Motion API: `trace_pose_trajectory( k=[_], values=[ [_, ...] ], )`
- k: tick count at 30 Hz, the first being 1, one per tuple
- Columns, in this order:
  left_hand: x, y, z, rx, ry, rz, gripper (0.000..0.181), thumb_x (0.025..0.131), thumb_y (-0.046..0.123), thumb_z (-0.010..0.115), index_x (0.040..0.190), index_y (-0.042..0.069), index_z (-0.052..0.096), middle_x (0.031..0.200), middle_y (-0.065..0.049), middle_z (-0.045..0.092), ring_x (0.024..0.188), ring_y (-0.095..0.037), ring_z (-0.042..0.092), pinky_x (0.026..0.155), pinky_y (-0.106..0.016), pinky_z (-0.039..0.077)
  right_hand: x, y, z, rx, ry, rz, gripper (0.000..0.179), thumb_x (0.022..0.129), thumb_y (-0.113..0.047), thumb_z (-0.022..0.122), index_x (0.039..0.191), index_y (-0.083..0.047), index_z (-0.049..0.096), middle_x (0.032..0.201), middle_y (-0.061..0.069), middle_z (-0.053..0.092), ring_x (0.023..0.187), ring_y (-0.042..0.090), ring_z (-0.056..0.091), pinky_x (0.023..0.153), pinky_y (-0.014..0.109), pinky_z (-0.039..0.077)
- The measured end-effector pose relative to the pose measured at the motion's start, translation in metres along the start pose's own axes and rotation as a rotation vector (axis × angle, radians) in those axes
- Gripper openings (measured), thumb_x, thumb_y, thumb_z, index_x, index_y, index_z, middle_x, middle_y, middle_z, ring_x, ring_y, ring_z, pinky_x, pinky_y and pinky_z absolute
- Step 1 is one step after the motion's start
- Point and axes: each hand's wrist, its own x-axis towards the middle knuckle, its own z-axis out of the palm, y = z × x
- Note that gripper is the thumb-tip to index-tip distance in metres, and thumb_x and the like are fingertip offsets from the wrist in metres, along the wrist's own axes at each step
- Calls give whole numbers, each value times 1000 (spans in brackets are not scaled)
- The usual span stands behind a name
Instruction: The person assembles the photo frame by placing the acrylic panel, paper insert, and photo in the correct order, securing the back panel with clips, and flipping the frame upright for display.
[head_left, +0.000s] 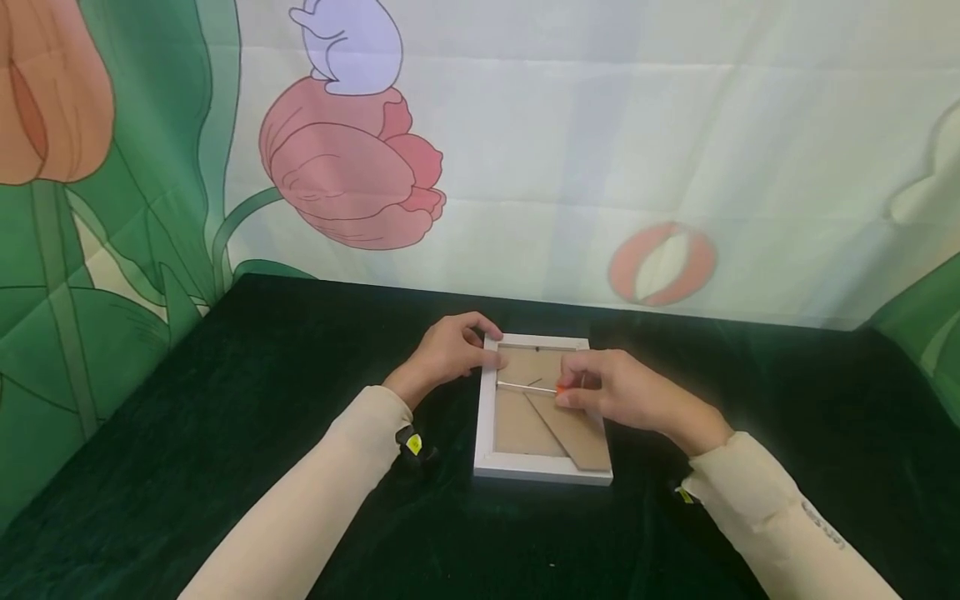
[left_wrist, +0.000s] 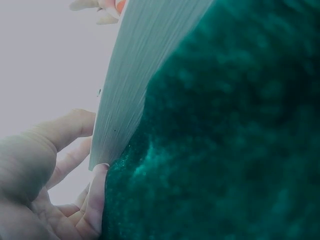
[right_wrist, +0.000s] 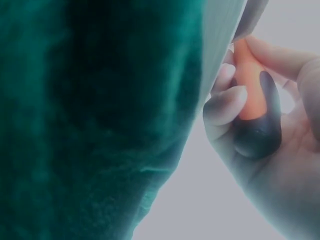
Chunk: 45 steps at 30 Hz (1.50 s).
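A white picture frame lies face down, its brown backing board and slanting stand leg facing up. At the frame's far left corner my left hand grips the rim, thumb on top. The left wrist view shows fingers against the frame's side. My right hand holds a screwdriver low over the backing. Its thin metal shaft points left, and the tip meets the inner edge of the left rim. In the right wrist view, fingers wrap the orange and black handle.
Dark green velvety cloth covers the table beneath the frame. Behind it hangs a pale curtain printed with flowers and leaves. A small dark spot shows at the backing's far edge.
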Motion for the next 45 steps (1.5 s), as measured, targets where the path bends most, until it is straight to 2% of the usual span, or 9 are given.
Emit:
trace_pose_trajectory(
  k=[11,22,32,45],
  values=[
    [-1,2,0,-5,-1,1,36,89,24,88,122,17,74,111,-10,66,91,-28,66,78,-32,63,0,-1,-2,-15,-21,-1,12,98,-18,78,98,-22,68,92,-6,67,84,18,65,71,36,60],
    [-1,1,0,3,9,-13,37,89,25,88,122,17,74,111,-10,65,92,-28,66,77,-32,63,5,-4,-5,-24,-69,2,13,99,-18,78,95,-21,66,88,-3,66,78,19,65,58,33,53],
    [-1,1,-1,0,5,-12,37,89,24,88,122,17,74,111,-11,66,91,-28,66,78,-33,63,6,-6,-9,-49,-97,-16,14,99,-18,78,94,-20,65,88,-4,66,78,17,64,59,33,53],
    [-2,2,0,3,5,-14,37,89,24,88,122,17,74,110,-11,66,91,-28,66,78,-33,63,6,-9,-13,-67,-137,0,16,98,-20,79,94,-20,63,86,-4,65,76,17,63,58,31,49]
  ],
)
